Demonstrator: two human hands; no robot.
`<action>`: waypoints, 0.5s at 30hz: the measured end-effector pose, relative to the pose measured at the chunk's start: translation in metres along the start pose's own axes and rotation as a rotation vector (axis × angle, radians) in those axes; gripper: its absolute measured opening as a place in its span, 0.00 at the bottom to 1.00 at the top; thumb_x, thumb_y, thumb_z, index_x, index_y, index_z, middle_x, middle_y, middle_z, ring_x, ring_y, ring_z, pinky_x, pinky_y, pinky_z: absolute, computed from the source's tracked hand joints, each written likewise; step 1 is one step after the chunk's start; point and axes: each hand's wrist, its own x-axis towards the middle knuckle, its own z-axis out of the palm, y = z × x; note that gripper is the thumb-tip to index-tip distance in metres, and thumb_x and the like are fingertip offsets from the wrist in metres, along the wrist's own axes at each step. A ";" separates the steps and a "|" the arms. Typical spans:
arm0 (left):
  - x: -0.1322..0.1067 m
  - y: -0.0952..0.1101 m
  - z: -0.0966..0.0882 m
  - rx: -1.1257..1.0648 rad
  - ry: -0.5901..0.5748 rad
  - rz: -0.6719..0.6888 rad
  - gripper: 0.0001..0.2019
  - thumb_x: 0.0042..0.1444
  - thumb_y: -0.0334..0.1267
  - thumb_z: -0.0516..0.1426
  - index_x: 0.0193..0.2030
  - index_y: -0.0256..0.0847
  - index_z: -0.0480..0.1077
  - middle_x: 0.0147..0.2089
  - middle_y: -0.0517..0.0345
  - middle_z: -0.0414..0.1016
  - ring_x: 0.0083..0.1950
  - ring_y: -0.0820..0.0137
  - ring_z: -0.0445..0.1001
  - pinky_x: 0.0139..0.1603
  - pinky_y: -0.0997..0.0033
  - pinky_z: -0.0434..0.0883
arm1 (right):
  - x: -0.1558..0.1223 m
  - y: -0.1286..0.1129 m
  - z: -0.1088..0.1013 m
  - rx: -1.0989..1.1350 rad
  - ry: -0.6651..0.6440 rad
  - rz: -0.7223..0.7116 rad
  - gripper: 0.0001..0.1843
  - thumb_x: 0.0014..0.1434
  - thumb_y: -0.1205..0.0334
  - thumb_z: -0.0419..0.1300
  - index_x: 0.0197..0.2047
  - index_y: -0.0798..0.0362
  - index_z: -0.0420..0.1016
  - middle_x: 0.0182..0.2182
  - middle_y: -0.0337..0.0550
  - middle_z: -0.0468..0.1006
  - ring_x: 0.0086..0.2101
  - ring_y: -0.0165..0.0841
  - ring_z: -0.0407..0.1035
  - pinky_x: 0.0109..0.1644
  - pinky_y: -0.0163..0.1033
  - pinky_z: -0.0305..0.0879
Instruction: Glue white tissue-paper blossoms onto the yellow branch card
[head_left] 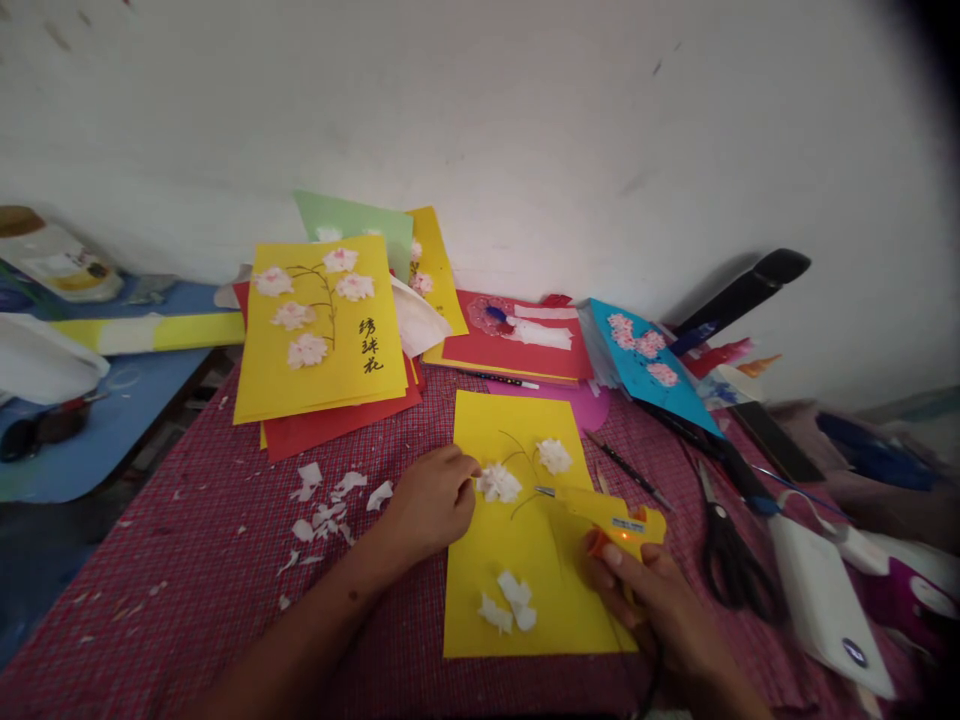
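Note:
A yellow card (525,570) lies on the red checked cloth in front of me, with drawn stems and white paper flowers on it. My left hand (429,503) is closed in a pinch, pressing one white flower (498,483) onto the card. My right hand (652,600) grips a yellow glue gun (611,512), whose nozzle points left toward that flower. Another white flower (555,455) sits just above, and loose white petals (508,601) lie lower on the card.
White paper scraps (330,500) lie left of the card. Finished flower cards (319,325) are stacked at the back, with red (517,345) and blue cards (649,365) beside them. Black scissors (724,545), pens (630,472) and a white box (825,600) lie on the right.

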 end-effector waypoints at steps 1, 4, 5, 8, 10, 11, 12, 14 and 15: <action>-0.001 0.000 -0.001 0.010 0.003 0.001 0.13 0.59 0.28 0.50 0.43 0.39 0.75 0.41 0.53 0.75 0.43 0.66 0.73 0.45 0.67 0.69 | 0.000 -0.001 0.001 0.009 0.001 -0.005 0.24 0.60 0.41 0.59 0.27 0.54 0.68 0.14 0.31 0.58 0.15 0.22 0.46 0.20 0.32 0.39; -0.002 0.001 -0.002 0.070 0.005 0.019 0.11 0.60 0.30 0.51 0.42 0.40 0.75 0.39 0.53 0.73 0.43 0.65 0.72 0.46 0.65 0.68 | -0.001 -0.006 0.004 0.032 -0.005 -0.019 0.25 0.59 0.41 0.61 0.25 0.54 0.67 0.13 0.31 0.58 0.15 0.22 0.47 0.20 0.32 0.40; -0.002 0.001 -0.003 0.086 0.008 0.026 0.11 0.60 0.31 0.51 0.41 0.40 0.75 0.39 0.52 0.73 0.43 0.64 0.71 0.46 0.65 0.68 | -0.001 -0.007 0.005 0.033 -0.004 -0.020 0.25 0.58 0.40 0.61 0.24 0.53 0.67 0.13 0.31 0.58 0.15 0.22 0.47 0.19 0.32 0.40; -0.002 0.002 -0.004 0.105 0.012 0.038 0.11 0.61 0.31 0.51 0.40 0.41 0.75 0.38 0.53 0.72 0.43 0.65 0.71 0.45 0.65 0.67 | -0.001 -0.007 0.005 0.032 0.004 -0.012 0.25 0.58 0.40 0.61 0.24 0.54 0.68 0.12 0.32 0.58 0.15 0.22 0.46 0.19 0.32 0.38; -0.001 0.001 -0.004 0.112 0.011 0.034 0.11 0.61 0.32 0.51 0.39 0.41 0.75 0.37 0.53 0.71 0.42 0.65 0.70 0.45 0.65 0.67 | 0.000 -0.005 0.004 0.037 0.000 -0.017 0.25 0.59 0.40 0.61 0.25 0.54 0.68 0.12 0.32 0.58 0.15 0.22 0.47 0.19 0.32 0.39; -0.001 0.001 -0.004 0.117 0.007 0.032 0.11 0.61 0.32 0.51 0.39 0.41 0.75 0.37 0.53 0.71 0.42 0.65 0.70 0.45 0.65 0.67 | 0.000 -0.005 0.003 0.044 0.000 -0.021 0.24 0.59 0.41 0.61 0.26 0.54 0.70 0.13 0.32 0.58 0.15 0.22 0.47 0.19 0.32 0.40; 0.000 0.001 -0.003 0.121 0.008 0.028 0.11 0.62 0.32 0.51 0.40 0.41 0.75 0.38 0.53 0.71 0.43 0.64 0.70 0.46 0.64 0.66 | 0.001 -0.004 0.003 0.053 0.002 -0.025 0.23 0.58 0.41 0.62 0.28 0.54 0.71 0.13 0.31 0.59 0.15 0.22 0.47 0.20 0.32 0.41; 0.000 0.002 -0.002 0.135 0.020 0.020 0.12 0.61 0.32 0.51 0.45 0.41 0.74 0.40 0.52 0.71 0.44 0.64 0.70 0.47 0.63 0.66 | 0.002 -0.003 0.003 0.069 0.006 -0.025 0.23 0.57 0.41 0.63 0.29 0.55 0.72 0.14 0.31 0.59 0.15 0.21 0.47 0.20 0.31 0.41; 0.000 0.002 -0.001 0.146 0.025 0.016 0.13 0.60 0.32 0.52 0.48 0.40 0.73 0.41 0.52 0.71 0.45 0.63 0.70 0.48 0.62 0.66 | 0.002 -0.003 0.003 0.074 0.009 -0.025 0.23 0.57 0.41 0.63 0.30 0.55 0.72 0.14 0.31 0.59 0.15 0.21 0.47 0.20 0.31 0.41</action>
